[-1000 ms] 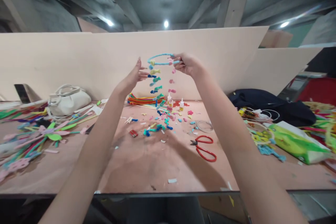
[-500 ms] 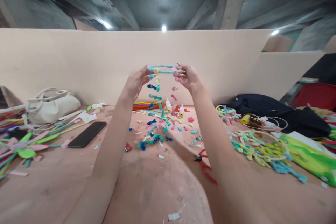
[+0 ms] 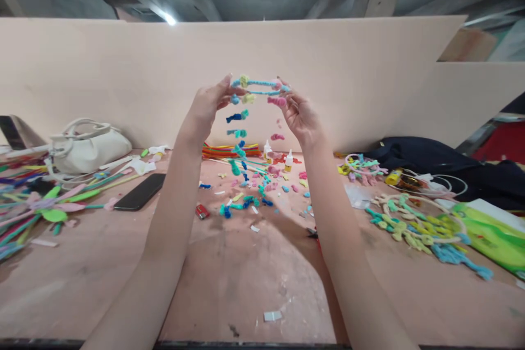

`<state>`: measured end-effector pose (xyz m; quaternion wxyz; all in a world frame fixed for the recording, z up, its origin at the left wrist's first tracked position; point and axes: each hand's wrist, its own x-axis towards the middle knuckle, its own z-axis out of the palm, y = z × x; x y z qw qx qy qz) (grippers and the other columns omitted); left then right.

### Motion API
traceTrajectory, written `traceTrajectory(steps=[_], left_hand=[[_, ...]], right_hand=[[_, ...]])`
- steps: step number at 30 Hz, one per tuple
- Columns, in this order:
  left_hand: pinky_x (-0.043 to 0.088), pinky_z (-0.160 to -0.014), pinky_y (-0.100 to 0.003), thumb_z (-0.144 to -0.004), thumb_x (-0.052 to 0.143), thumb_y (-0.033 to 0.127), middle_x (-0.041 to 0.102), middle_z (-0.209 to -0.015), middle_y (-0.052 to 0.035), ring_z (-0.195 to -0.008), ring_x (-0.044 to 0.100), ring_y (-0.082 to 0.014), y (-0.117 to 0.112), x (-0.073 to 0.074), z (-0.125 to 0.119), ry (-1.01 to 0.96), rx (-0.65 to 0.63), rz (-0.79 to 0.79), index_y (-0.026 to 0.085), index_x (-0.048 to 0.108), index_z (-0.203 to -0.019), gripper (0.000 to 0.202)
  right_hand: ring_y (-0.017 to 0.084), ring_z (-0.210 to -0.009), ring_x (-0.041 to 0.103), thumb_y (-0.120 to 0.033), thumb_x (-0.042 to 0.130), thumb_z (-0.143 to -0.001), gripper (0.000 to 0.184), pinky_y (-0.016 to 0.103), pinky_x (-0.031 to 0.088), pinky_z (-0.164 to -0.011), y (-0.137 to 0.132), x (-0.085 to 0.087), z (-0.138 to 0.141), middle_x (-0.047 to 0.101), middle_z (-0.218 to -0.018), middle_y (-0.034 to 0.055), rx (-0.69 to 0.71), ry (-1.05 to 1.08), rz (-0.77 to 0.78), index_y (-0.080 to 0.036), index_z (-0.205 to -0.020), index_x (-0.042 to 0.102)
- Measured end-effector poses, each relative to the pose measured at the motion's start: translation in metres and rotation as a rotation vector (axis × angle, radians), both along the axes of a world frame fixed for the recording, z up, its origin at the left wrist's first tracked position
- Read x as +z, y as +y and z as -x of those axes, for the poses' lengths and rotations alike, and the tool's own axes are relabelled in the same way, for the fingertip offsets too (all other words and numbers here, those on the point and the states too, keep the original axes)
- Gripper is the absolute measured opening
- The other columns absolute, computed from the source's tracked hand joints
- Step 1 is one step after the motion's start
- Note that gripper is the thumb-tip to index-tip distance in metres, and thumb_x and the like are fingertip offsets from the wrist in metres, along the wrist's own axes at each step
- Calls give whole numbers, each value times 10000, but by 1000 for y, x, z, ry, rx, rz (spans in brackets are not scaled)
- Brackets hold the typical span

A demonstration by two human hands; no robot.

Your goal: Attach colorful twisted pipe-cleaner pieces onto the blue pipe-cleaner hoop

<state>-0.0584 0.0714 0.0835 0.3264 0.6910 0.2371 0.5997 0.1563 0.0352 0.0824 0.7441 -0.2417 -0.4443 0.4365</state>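
I hold a blue fuzzy ring up at eye level above the table. My left hand pinches the ring's left side and my right hand pinches its right side. Strings of small blue, teal, yellow and pink bows hang from the ring down toward the table. Under them lies a scatter of loose bows and scraps. Two small glue bottles stand behind the scatter.
A black phone and a white handbag lie at the left, beside colourful stems. Red scissors are mostly hidden by my right arm. More rings with bows, a green packet and dark cloth lie at right.
My left hand went from open beside the ring to pinching its left side. The ring dropped slightly, then rose again, now tilted nearly edge-on. The view shifted.
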Motion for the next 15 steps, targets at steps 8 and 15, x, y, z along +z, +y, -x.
traceTrajectory(steps=[8,15], left_hand=[[548,-992,-335,-1078,563,589,814,-934,-63,-954,755,-193,3,3,11,110,75,61,175,793,-794,552],[548,-921,-295,-995,682,424,842,-996,-83,-860,722,-164,10,-3,12,82,115,57,192,839,-846,318]], right_hand=[[40,-583,494,-89,536,-1084,233,92,467,-532,5,-4,1,625,-810,-38,-15,-143,-9,-232,-1097,720],[24,-515,481,-146,668,-1048,94,105,470,-510,-3,-14,-1,641,-757,-75,12,-241,64,-213,-1111,648]])
